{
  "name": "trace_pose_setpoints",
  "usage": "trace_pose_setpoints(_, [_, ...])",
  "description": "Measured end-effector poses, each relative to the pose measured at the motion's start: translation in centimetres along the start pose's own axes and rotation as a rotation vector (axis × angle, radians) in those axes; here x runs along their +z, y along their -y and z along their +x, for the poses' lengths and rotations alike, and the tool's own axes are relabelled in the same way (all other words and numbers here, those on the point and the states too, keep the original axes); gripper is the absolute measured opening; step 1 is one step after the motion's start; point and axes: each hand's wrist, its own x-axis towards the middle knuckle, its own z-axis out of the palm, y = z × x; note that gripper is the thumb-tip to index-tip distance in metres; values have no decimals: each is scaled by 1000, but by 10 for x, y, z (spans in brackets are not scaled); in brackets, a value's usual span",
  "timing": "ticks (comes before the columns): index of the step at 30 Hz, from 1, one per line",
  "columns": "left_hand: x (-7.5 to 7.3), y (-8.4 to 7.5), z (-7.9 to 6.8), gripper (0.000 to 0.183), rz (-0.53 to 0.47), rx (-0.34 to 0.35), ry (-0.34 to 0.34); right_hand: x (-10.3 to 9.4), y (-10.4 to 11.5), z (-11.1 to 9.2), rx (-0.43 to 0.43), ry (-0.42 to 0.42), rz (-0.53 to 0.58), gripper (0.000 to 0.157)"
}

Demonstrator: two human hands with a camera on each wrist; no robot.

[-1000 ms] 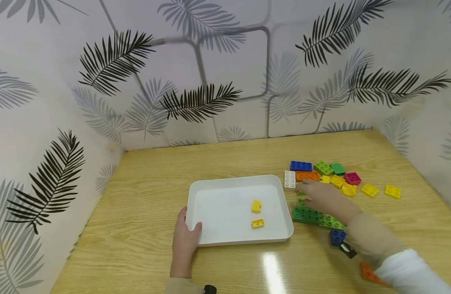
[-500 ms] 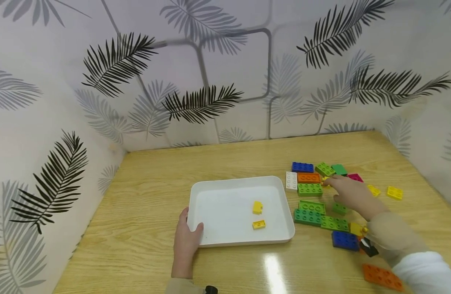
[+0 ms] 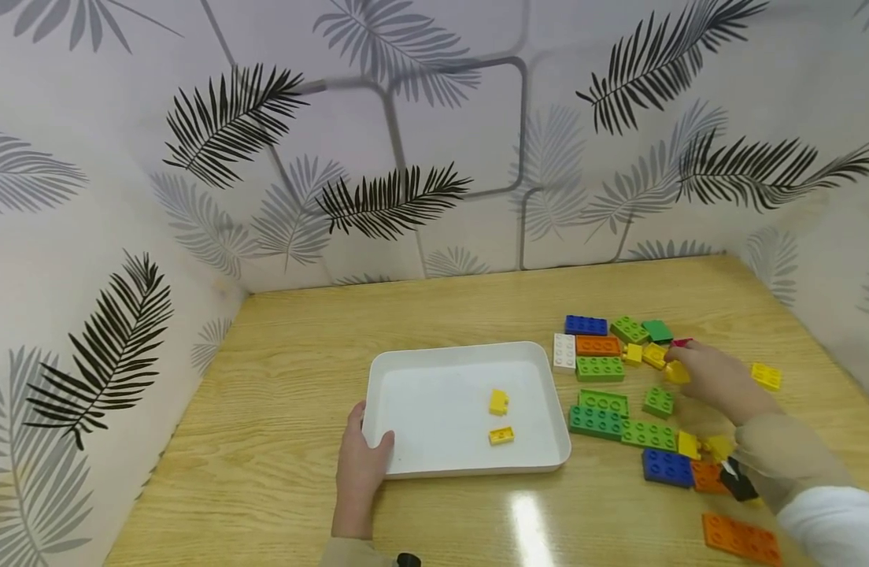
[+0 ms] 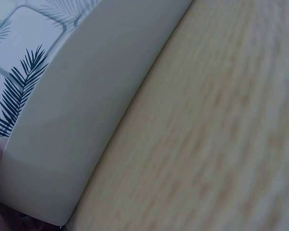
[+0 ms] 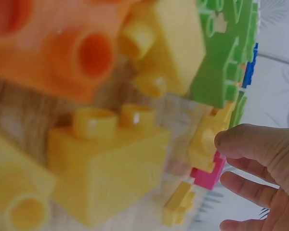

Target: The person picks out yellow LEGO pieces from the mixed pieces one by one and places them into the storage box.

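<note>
My left hand [image 3: 362, 465] grips the near left corner of a white tray [image 3: 434, 474], thumb over the rim. In the left wrist view the tray's outer wall [image 4: 86, 106] rises from the wood. Two small yellow bricks [image 3: 499, 402] lie inside the tray. My right hand [image 3: 721, 378] is at a yellow building brick [image 3: 676, 373] among the loose bricks on the right. In the right wrist view the thumb tip overlaps that yellow brick [image 5: 207, 137], with the other fingers spread apart. A pink brick [image 5: 209, 174] lies just behind, partly hidden by the hand in the head view.
Green, blue, orange, white and yellow bricks lie scattered right of the tray, including a green brick [image 3: 596, 423], a blue brick [image 3: 667, 467], a white brick [image 3: 564, 353] and an orange brick [image 3: 741, 539]. A patterned wall covering borders the wooden table [image 3: 279, 378].
My right hand has moved rightward across the bricks, from the light green brick past a small yellow one to the current yellow brick. The left hand stays on the tray.
</note>
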Motion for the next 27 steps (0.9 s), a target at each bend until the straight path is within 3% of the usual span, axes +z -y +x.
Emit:
trace_pose_setpoints(9, [0, 0, 0, 62, -6, 11, -2, 9, -10, 1, 12, -32, 51, 44])
trace_pose_setpoints(20, [0, 0, 0, 61, -29, 38, -1, 18, -9, 1, -61, -122, 12, 33])
trace_pose_setpoints(27, [0, 0, -1, 61, -20, 35, -5, 23, -10, 1, -24, -81, 40, 23])
